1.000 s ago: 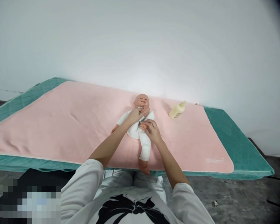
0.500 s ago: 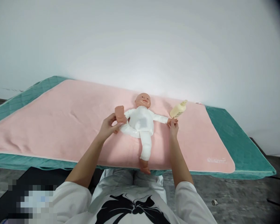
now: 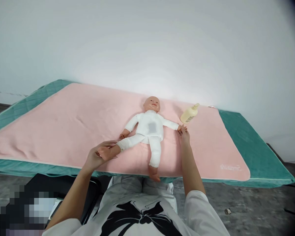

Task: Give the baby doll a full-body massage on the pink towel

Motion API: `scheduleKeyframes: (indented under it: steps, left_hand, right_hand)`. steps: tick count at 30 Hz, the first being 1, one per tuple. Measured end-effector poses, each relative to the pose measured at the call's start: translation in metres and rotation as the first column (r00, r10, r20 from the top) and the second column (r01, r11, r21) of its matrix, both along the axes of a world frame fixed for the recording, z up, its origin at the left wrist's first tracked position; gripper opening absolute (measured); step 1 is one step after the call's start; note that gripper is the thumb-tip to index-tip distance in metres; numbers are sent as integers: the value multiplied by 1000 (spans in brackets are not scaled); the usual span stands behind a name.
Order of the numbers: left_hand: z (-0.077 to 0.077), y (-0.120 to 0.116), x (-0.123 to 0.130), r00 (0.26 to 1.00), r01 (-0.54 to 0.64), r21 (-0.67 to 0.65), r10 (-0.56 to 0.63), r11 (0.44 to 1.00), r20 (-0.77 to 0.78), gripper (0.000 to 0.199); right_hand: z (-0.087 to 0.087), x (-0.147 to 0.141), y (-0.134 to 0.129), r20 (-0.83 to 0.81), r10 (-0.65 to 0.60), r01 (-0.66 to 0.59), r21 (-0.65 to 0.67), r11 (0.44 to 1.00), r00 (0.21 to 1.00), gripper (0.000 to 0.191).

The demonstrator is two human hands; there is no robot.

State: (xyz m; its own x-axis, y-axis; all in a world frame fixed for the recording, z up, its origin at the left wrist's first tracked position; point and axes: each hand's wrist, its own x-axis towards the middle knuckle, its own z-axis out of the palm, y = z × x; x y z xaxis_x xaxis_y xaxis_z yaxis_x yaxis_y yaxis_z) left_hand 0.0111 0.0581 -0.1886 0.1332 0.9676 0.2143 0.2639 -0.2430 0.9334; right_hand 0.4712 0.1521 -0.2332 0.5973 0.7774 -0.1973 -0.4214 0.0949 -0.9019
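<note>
A baby doll (image 3: pixel 151 126) with a white cloth body lies on its back on a pink mat (image 3: pixel 64 124), head toward the wall. My left hand (image 3: pixel 94 159) is closed around the doll's foot at the left, fingers beneath the ankle, and that leg is stretched out sideways. At the right, my right hand (image 3: pixel 185 135) pinches the doll's hand, holding that arm straight out. Just beyond it a pale yellow pump bottle (image 3: pixel 189 114) stands on the mat, apart from my fingers. The doll's other arm and leg rest on the mat untouched.
The mat covers much of a green padded table (image 3: pixel 255 147), which stands against a white wall (image 3: pixel 147 46). A black chair or surface (image 3: pixel 81 190) with blurred items is at the lower left. A small object (image 3: pixel 227 211) lies on the grey floor.
My left hand has moved down and left with the doll's foot, so the bent leg is now straightened outward. My right hand still holds the doll's hand in nearly the same place.
</note>
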Motion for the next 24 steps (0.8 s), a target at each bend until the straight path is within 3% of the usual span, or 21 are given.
scheduleKeyframes:
  steps: [3,7,10,14,18,21,24]
  left_hand:
    - [-17,-11,4,999,-38,32,38,999,-9,42]
    - [-27,-19,3,985,114,66,-104,991,-134,47]
    - [-29,-19,0,953,201,105,-169,974,-251,53]
    - [-33,-17,0,930,161,137,-103,977,-353,59]
    - [-32,-18,2,877,232,156,-137,960,-462,65]
    - [-27,-25,9,807,338,184,-183,923,-562,76]
    - [-27,-34,24,764,411,260,-176,874,-620,73]
  right_hand:
    - [-1,1,-3,40,40,-42,33,999,998,30]
    - [-1,2,-5,48,54,-55,22,998,997,35]
    - [-1,2,-5,61,52,-53,8,999,997,36]
    - [1,0,-5,91,49,-49,-6,999,995,36]
    - [2,0,-5,83,55,-56,9,998,995,36]
    - [1,1,-5,55,56,-56,9,998,997,34]
    - [-1,2,-5,28,45,-46,10,999,999,33]
